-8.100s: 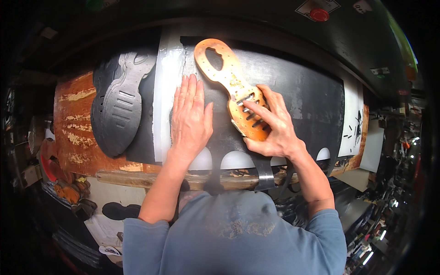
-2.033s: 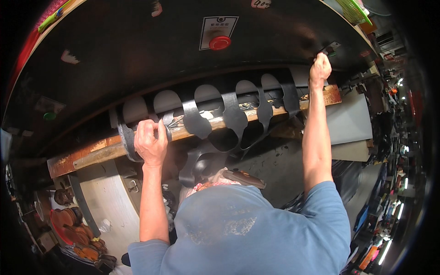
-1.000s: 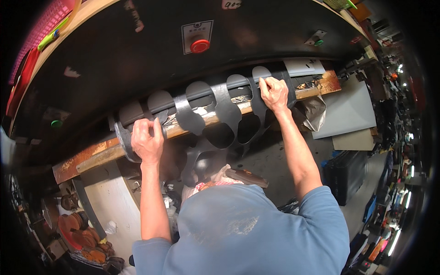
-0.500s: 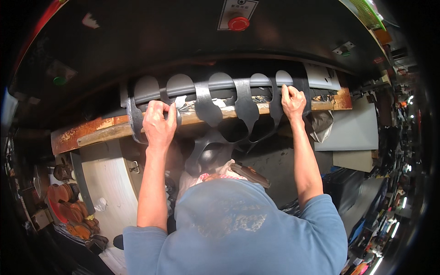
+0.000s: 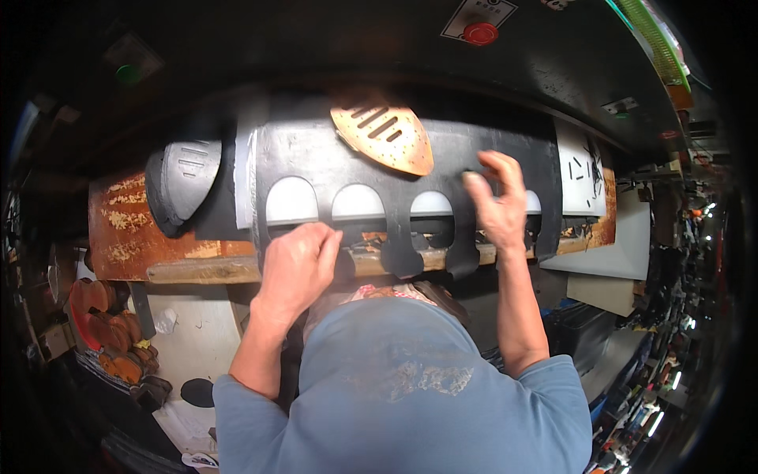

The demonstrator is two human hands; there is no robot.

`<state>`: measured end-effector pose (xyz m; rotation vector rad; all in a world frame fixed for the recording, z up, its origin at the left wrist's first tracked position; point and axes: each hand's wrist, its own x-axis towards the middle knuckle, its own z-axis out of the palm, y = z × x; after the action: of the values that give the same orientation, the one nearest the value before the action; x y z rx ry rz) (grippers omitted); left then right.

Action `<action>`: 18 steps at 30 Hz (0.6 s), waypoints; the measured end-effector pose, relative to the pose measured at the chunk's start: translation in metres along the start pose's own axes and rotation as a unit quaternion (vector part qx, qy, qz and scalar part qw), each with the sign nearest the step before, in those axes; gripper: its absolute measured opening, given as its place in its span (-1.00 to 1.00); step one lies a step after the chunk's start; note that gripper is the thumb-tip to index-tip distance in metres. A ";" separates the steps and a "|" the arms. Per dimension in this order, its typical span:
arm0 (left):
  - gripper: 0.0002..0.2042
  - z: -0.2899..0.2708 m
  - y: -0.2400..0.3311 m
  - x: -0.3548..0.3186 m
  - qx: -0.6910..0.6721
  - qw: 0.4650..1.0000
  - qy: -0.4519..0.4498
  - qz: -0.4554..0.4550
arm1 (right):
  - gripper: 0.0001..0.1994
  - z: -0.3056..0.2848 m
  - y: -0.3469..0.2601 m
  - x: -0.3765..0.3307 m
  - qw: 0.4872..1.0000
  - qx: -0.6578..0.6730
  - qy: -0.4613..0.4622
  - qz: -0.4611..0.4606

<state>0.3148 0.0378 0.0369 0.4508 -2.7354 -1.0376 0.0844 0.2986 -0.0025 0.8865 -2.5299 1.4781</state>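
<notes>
A black leather-like sheet [image 5: 300,150] with a row of rounded cut-outs along its near edge lies over a white board [image 5: 583,178]. My left hand [image 5: 296,265] is closed at a strip between two cut-outs; its fingertips are hidden, but it seems to grip the sheet. My right hand [image 5: 499,201] is raised over the sheet's right part, fingers bent and apart, holding nothing. On the sheet, left of that hand, rests a tan, rounded template-like piece [image 5: 407,146] with slanted slots. Black slotted pieces [image 5: 185,182] of similar shape lie stacked at the left.
A dark machine body with a red button [image 5: 480,33] and a green button [image 5: 126,75] spans the far side. A worn wooden bar [image 5: 205,272] runs along the near edge. Several brown pieces [image 5: 110,328] stand at the lower left; grey panels [image 5: 616,245] lie right.
The sheet lies farther onto the machine bed, and the view has shifted. My right hand has let go of its edge and opened. The tan slotted piece and the black stack have come into view.
</notes>
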 end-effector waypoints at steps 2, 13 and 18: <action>-0.87 -0.013 -0.006 0.033 0.001 0.995 0.088 0.056 | -0.28 0.036 -0.024 0.031 0.994 -0.034 -0.081 -0.068; -0.43 0.014 -0.089 0.196 0.101 0.968 0.210 0.091 | -0.12 0.101 -0.057 0.102 0.955 -0.122 -0.236 -0.136; -0.37 0.023 -0.093 0.190 0.140 0.963 0.216 0.083 | -0.09 0.073 -0.044 0.126 0.950 0.084 -0.298 0.036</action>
<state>0.1502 -0.0795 -0.0305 0.4196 -2.4704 -0.4449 0.0185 0.1676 0.0364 1.4771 -2.8871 1.6688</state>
